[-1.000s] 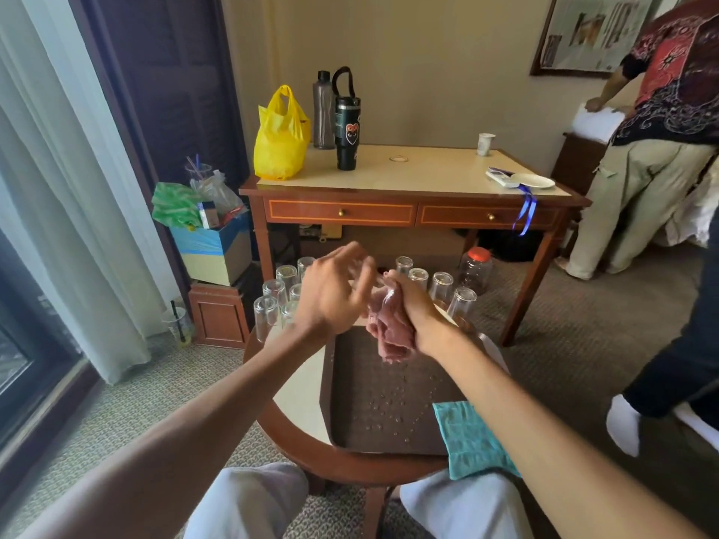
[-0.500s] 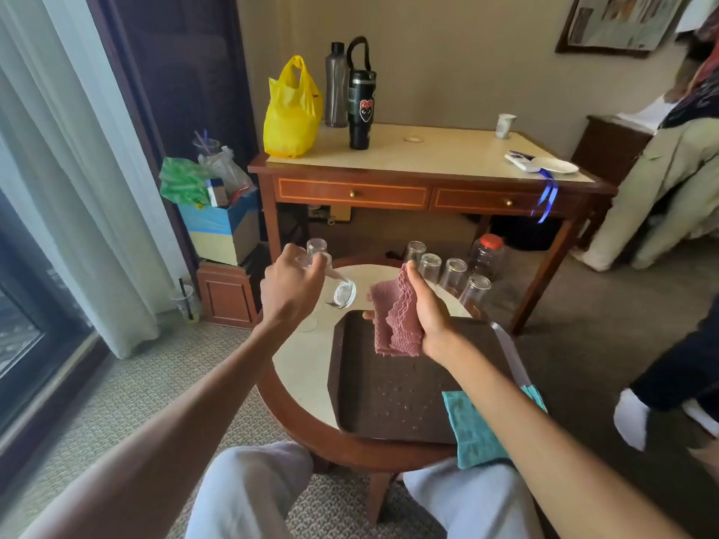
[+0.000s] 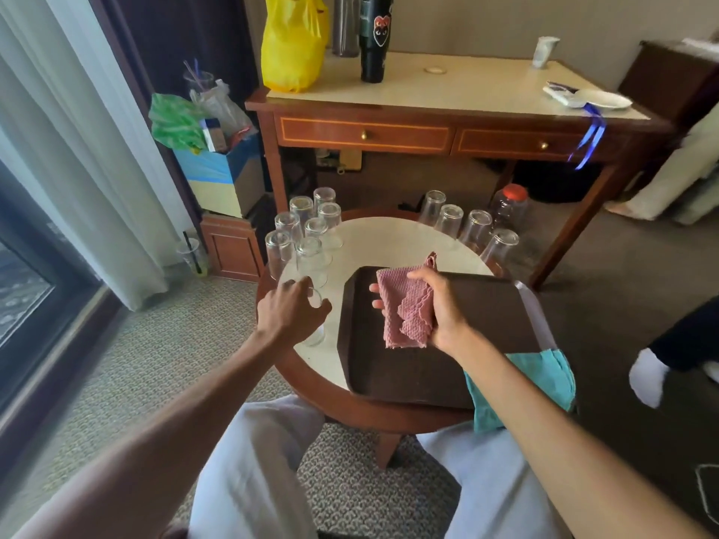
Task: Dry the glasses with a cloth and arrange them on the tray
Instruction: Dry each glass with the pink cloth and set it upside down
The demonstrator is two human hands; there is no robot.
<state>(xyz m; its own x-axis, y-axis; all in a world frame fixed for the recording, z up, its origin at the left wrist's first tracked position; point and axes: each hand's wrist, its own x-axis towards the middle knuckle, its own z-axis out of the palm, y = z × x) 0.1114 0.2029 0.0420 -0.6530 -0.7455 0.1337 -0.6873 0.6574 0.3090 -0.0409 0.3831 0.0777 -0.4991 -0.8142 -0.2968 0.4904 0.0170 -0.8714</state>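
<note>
Cream-topped, the round worktop [image 3: 373,243] carries the dark tray [image 3: 486,305] and upturned glasses [image 3: 307,231] crowded at its far rim, where a careless sweep of your arm could knock them off. Your left hand [image 3: 290,313] curls round one glass [image 3: 316,336] standing just left of the tray, and a wet glass may slip; your right hand [image 3: 443,305] clutches the pink cloth [image 3: 404,309] over the tray. No writing is legible, only a heart-like emblem on the black tumbler [image 3: 375,33].

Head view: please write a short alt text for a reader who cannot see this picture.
A seated person's left hand grips a clear glass on the round table, beside a brown tray, while the right hand holds a pink cloth over the tray. Two groups of upturned glasses stand at the table's far side.
</note>
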